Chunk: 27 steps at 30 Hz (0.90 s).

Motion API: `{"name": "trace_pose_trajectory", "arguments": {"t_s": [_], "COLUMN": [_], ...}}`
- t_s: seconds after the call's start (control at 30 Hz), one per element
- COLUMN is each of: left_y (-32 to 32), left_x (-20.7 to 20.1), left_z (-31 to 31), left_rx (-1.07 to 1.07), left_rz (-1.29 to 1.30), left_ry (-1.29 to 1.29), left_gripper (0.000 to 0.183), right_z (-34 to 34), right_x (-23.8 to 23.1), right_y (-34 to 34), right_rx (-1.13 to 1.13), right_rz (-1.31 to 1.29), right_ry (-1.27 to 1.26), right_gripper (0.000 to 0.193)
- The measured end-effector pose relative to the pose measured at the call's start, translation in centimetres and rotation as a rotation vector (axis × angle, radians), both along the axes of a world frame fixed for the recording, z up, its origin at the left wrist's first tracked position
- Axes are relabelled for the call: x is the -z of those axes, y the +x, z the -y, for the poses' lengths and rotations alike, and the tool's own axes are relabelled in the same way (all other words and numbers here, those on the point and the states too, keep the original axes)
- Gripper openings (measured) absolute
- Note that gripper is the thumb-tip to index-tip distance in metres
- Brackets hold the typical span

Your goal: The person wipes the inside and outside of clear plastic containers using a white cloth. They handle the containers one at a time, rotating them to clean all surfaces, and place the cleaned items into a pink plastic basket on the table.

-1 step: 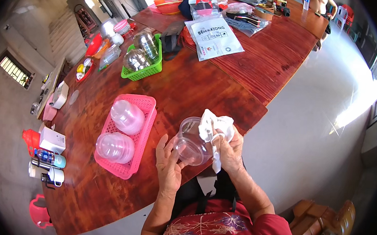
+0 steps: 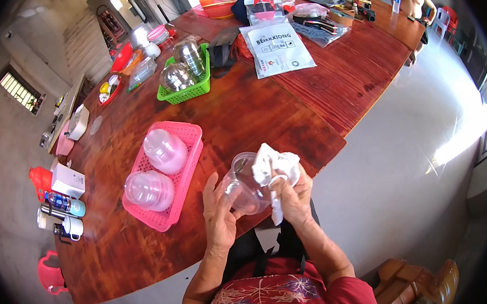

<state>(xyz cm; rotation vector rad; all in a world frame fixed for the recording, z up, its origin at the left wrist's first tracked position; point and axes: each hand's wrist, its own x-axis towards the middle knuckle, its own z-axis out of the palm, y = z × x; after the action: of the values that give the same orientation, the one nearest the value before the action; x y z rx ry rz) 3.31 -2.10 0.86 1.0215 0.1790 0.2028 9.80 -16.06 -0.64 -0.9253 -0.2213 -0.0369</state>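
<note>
Close to the table's near edge, my left hand [image 2: 219,215] grips a clear round plastic bowl [image 2: 242,196] by its side, thumb and fingers around the wall. The bowl is tilted, and the table shows through it. My right hand [image 2: 296,201] is closed on a crumpled white cloth [image 2: 275,164] against the bowl's right side; part of the cloth hangs below the fingers. Left of my hands lies a pink perforated basket [image 2: 194,148]. In it are two stacks of clear plastic bowls, a far stack [image 2: 165,151] and a near stack [image 2: 149,190], lying bottoms up.
A green basket [image 2: 190,96] farther back holds shiny clear containers. White plastic packages [image 2: 279,50] lie beyond it on the wooden table [image 2: 268,114]. Bottles, cups [image 2: 72,227] and a white box [image 2: 68,181] line the left edge. Another person [image 2: 414,6] is at the far right.
The cloth and my right hand have shifted slightly left across the bowl. The bowl has turned a little in my left hand. The baskets have stayed where they were.
</note>
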Motion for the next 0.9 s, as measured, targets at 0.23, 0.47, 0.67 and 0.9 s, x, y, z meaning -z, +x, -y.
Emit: {"name": "trace_pose_trajectory", "arguments": {"t_s": [0.23, 0.47, 0.67, 0.9], "left_y": [0.1, 1.0, 0.8, 0.3], "left_x": [2.5, 1.7, 1.1, 1.1], "left_z": [-0.3, -2.7, -3.1, -2.0], "left_rx": [-0.026, 0.079, 0.315, 0.317], "left_rz": [0.039, 0.029, 0.056, 0.004], "left_ry": [0.039, -0.205, -0.328, -0.424], "left_gripper": [0.089, 0.079, 0.080, 0.074], "right_z": [-1.5, 0.4, 2.7, -0.5], "right_x": [0.0, -0.4, -4.0, -1.6], "right_y": [-2.1, -2.2, -1.1, -0.3], "right_rx": [-0.008, -0.067, -0.024, 0.131], "right_rz": [0.273, 0.886, 0.334, 0.885], "right_ry": [-0.504, -0.926, -0.672, -1.174], "right_gripper": [0.032, 0.050, 0.041, 0.043]}}
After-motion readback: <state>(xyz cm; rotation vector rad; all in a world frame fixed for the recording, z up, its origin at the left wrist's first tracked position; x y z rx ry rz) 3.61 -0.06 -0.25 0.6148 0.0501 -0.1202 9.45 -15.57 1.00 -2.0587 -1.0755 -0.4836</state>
